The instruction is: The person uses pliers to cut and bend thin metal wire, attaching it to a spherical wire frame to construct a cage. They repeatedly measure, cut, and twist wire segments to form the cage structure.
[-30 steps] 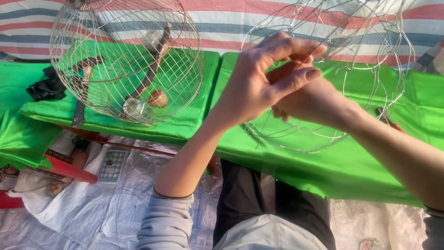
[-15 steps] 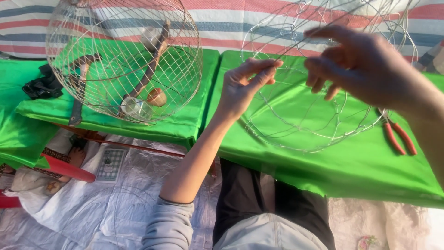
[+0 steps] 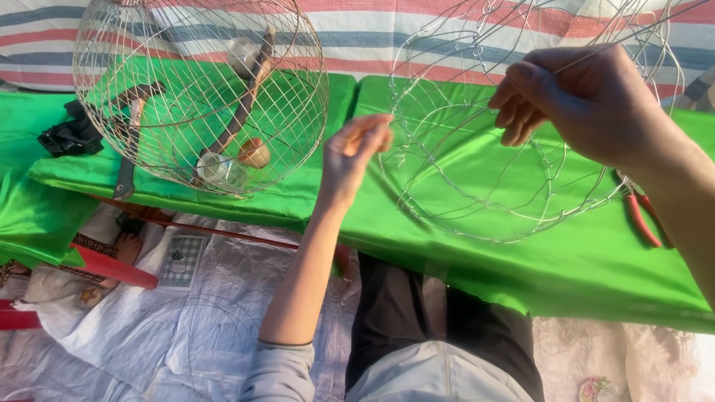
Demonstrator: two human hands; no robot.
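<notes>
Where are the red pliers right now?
In the head view, the red-handled pliers lie on the green cloth at the far right, just beside the unfinished wire basket and partly hidden under the right hand.

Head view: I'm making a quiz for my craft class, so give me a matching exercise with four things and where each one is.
Things:
1. finished wire cage
2. half-built wire frame
3. red-handled pliers
4. right hand

Places:
A. far right on the green cloth
B. upper left on the cloth
C. pinching a thin wire, upper right
D. centre, between both hands

Pairs: 1-B, 2-D, 3-A, 4-C
</notes>
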